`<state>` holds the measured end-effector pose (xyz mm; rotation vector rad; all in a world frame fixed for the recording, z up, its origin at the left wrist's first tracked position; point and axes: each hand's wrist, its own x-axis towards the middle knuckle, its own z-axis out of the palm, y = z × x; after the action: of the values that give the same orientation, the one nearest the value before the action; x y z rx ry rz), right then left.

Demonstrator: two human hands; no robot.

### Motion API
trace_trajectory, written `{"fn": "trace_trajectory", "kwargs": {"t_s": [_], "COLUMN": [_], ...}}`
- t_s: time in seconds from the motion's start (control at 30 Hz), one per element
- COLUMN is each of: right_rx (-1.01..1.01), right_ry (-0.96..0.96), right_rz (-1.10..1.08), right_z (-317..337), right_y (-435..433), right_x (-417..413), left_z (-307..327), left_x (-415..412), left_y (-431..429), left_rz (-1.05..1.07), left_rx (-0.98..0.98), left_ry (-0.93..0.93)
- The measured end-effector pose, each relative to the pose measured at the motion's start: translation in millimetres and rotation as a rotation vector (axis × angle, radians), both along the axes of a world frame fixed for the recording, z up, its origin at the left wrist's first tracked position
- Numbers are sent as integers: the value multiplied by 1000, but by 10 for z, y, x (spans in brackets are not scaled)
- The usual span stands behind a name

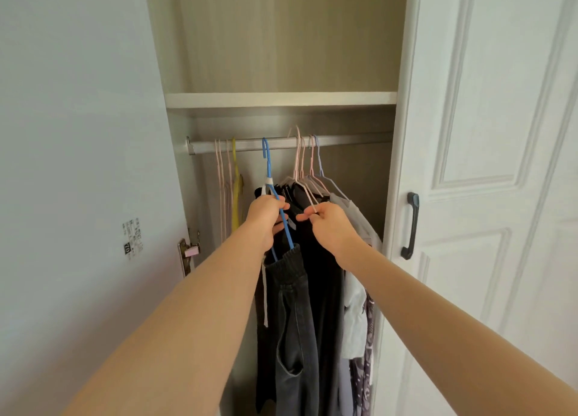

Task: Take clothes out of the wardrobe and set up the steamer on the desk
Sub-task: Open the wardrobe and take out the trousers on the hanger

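Inside the open wardrobe a metal rail [350, 140] carries several hangers with clothes. My left hand [266, 218] grips the lower part of a blue hanger [268, 165], whose hook still sits on the rail; dark grey jeans [294, 321] hang from it. Just to the right, my right hand [328, 228] pinches the arm of a pink hanger [301, 178] that bears a black garment [325, 275]. White and patterned clothes [356, 309] hang further right. No steamer or desk is in view.
Empty pink hangers and a yellow hanger [235, 178] hang at the rail's left end. A shelf [281, 99] runs above the rail. The white wardrobe door [488, 165] with a black handle [411, 225] stands on the right; a pale wall [78, 165] is on the left.
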<state>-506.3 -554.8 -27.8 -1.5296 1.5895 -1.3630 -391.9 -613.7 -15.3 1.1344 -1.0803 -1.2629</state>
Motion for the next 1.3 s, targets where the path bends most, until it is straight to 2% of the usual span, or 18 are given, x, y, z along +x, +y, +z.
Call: {"fn": "trace_trajectory", "kwargs": {"t_s": [0.13, 0.23, 0.47, 0.93, 1.3], "right_rx": [-6, -24, -71, -235, -227], "right_ry": [56, 73, 129, 248, 291], "right_rz": [-32, -56, -101, -207, -230], "right_z": [-89, -102, 92, 741, 532], "right_y": [394, 737, 1666, 3592, 4866], "right_x": [29, 48, 102, 260, 647], "left_z": [-111, -149, 9, 660, 483], "left_x": [12, 40, 165, 353, 800], "left_y": [435, 787, 1752, 3693, 4818], "left_rz": [-16, -39, -95, -305, -460], "left_rx": [86, 111, 111, -53, -101], "left_ry": [237, 311, 388, 466, 445]}}
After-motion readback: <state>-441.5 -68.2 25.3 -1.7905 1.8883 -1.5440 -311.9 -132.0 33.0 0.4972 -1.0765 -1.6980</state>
